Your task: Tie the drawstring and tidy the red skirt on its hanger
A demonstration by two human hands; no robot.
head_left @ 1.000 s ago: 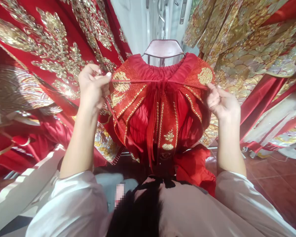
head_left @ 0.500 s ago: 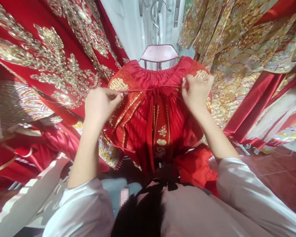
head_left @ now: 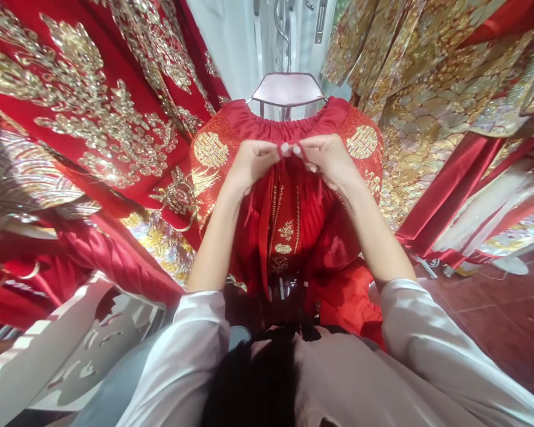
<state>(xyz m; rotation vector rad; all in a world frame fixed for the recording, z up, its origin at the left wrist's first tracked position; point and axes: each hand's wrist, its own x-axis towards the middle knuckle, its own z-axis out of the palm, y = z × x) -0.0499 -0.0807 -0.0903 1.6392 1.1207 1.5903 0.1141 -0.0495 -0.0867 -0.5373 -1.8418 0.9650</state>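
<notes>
A red pleated skirt [head_left: 289,213] with gold embroidery hangs from a pale hanger [head_left: 287,89] straight ahead. My left hand [head_left: 253,161] and my right hand [head_left: 327,159] meet at the middle of its gathered waistband, fingertips almost touching. Both pinch the thin red tie cord [head_left: 291,153] of the skirt. Loose red ribbon ends [head_left: 263,237] hang down below my hands. Gold round emblems sit on both sides of the waist.
Red garments with gold embroidery [head_left: 93,107] hang close on the left, and gold scaled fabric [head_left: 431,89] hangs on the right. A white carved panel [head_left: 62,350] lies at lower left. Red tiled floor [head_left: 507,320] shows at lower right.
My hands were wide apart, pulling the cord taut across the waist. They have come together at the centre of the waistband, and the cord is slack between them.
</notes>
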